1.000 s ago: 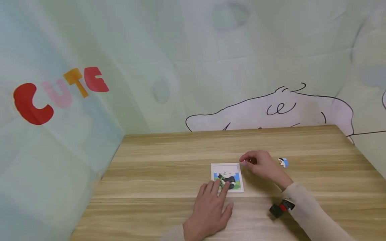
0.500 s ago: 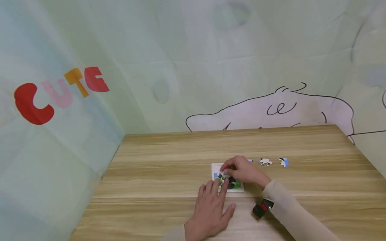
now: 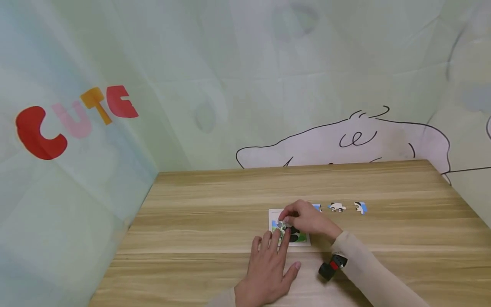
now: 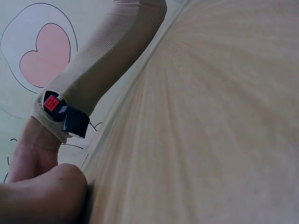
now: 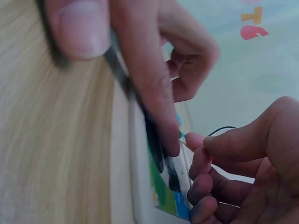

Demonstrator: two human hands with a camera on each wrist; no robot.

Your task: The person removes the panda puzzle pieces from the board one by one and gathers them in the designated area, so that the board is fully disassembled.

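A small panda jigsaw puzzle lies in a white frame on the wooden table. Spread, fairly straight fingers of my left hand rest on its lower edge and picture, pressing from the near side. Over the upper part my right hand pinches a puzzle piece with thumb and index finger; the fingers mostly hide it. In the right wrist view the pinching right hand is low over the puzzle, beside the left hand.
Loose puzzle pieces lie in a row right of the frame: one partly hidden piece, a panda-face piece and a blue-edged piece. A printed cloth backdrop rises behind the table.
My right hand has moved left from beside the frame's upper right corner to over the puzzle, uncovering loose pieces. Over the last half second it shifts only slightly. The left hand stays nearly still.
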